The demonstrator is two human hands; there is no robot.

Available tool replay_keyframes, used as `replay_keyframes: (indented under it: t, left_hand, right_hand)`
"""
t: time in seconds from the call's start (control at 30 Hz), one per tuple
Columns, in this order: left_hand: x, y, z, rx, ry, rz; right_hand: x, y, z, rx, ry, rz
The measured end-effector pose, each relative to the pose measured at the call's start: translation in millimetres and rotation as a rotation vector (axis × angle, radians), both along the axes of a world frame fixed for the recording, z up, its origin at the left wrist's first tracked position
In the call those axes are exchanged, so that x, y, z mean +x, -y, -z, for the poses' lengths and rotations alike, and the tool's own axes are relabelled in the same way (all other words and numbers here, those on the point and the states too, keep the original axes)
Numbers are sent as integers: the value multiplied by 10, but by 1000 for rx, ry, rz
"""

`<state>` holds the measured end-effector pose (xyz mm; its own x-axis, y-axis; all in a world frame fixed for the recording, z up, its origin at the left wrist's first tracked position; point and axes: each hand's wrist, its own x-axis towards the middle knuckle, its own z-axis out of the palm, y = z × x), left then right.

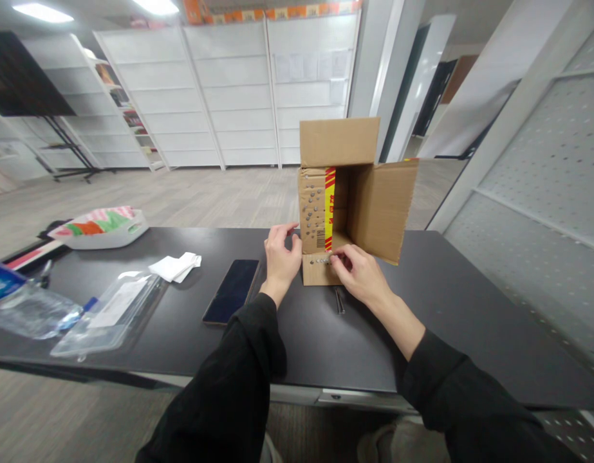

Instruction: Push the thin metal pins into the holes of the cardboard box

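Observation:
An open cardboard box (359,199) stands on the dark table, its flaps spread. Small metal studs, like screw heads, are scattered over its left flap (312,209), beside red-and-yellow tape. A short row of similar studs (318,262) runs along the lower flap (313,278). My right hand (359,271) pinches at the right end of this row; whatever is between the fingertips is hidden. My left hand (281,256) is at the box's left edge, thumb and fingers apart, seemingly touching the cardboard. Two long screws (340,301) lie on the table just below the lower flap.
Left of my left hand lies a phone (232,291). Farther left are folded white paper (177,267), a clear plastic case (114,315), a plastic bottle (31,312) and a white basket (101,239) with colourful contents. A perforated panel (557,167) rises at the right.

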<state>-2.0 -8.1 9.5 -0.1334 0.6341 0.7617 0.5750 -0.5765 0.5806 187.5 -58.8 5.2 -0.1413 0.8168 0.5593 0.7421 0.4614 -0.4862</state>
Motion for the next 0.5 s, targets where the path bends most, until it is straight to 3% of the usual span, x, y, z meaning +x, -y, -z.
replay_keyframes:
  t: [0.5]
  left_hand:
    - [-2,5,-9,-11,2,0]
  right_hand:
    - [16,-22,19,0,7,1]
